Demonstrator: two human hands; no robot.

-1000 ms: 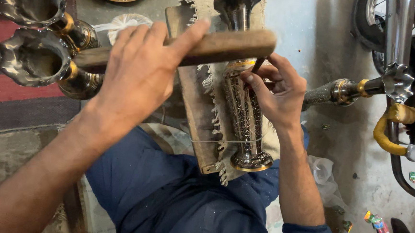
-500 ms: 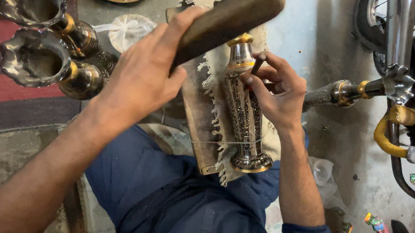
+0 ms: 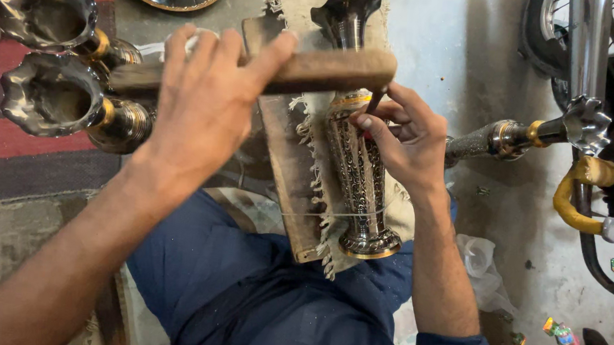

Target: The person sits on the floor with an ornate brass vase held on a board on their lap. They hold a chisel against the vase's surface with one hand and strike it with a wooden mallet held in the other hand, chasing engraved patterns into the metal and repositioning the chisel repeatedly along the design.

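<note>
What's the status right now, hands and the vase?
Left hand grips wooden mallet above engraved metal vase. Right hand holds small chisel against vase on fringed cloth. Nothing blocking.

Engraved vase (image 3: 360,176) — flat, seemingly — under mallet (image 3: 327,71)

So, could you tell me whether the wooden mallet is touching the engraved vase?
Cannot tell. In the head view the wooden mallet crosses over the engraved vase, but from above neither a gap nor contact shows.

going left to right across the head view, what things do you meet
two fluted metal vases → left hand gripping wooden block → engraved vase on the board → right hand → brass-banded metal piece → yellow hook
</note>
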